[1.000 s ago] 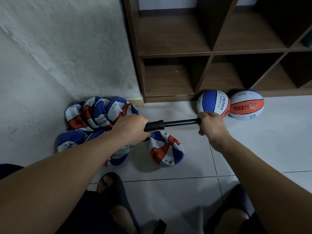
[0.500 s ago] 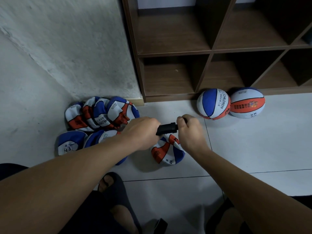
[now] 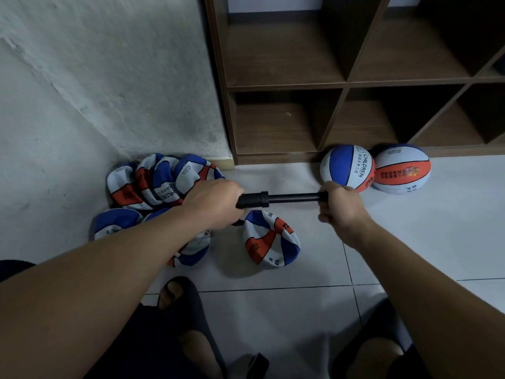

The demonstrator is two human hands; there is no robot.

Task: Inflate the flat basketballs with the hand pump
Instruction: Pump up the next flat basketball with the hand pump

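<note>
- The left hand (image 3: pixel 216 202) was curled round the barrel of the black hand pump (image 3: pixel 252 199), holding it level above the floor, probably to brace it against each stroke.
- The right hand (image 3: pixel 338 206) was closed round the far end of the drawn-out pump rod (image 3: pixel 293 198); the handle itself was hidden inside the fist.
- With both fists well apart, the pump looked to be at full extension, ready for a push inward.
- Whether its nozzle sat in any ball could not be told, as the left hand hid that end.
- A flat basketball (image 3: pixel 270 239) lay crumpled on the floor tiles (image 3: pixel 300 310) just below the pump.
- More flat ones were heaped in a pile (image 3: pixel 153 181) against the wall (image 3: pixel 109 77).
- Two round basketballs (image 3: pixel 347 168) rested touching each other at the foot of the wooden shelf unit (image 3: pixel 344 83), apparently finished.
</note>
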